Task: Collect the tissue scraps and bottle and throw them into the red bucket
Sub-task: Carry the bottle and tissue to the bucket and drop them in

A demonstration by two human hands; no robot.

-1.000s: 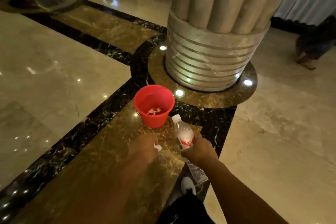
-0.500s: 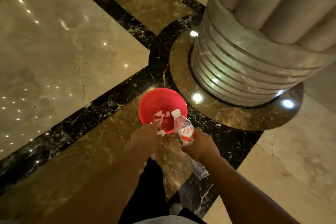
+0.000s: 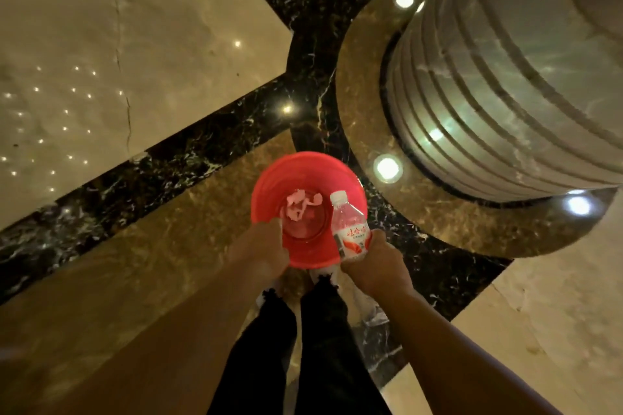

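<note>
The red bucket [image 3: 305,158] stands on the marble floor right below me, and several pale tissue scraps [image 3: 301,203] lie on its bottom. My right hand [image 3: 375,264] grips a clear plastic bottle [image 3: 350,229] with a white cap and a red-and-white label. The bottle is held upright over the bucket's right rim. My left hand [image 3: 266,246] hangs over the near-left rim, back towards the camera and fingers pointing down into the bucket. Its fingertips are hidden, so I cannot see whether it holds a scrap.
A wide ribbed stone column [image 3: 505,94] rises at the right, ringed by round floor lights [image 3: 387,168]. My legs in dark trousers [image 3: 303,347] stand just behind the bucket. Polished marble floor with black bands stretches to the left.
I have stepped up to the bucket and now look straight down into it. Both hands moved forward over its rim, and the white scrap seen at my left fingers no longer shows.
</note>
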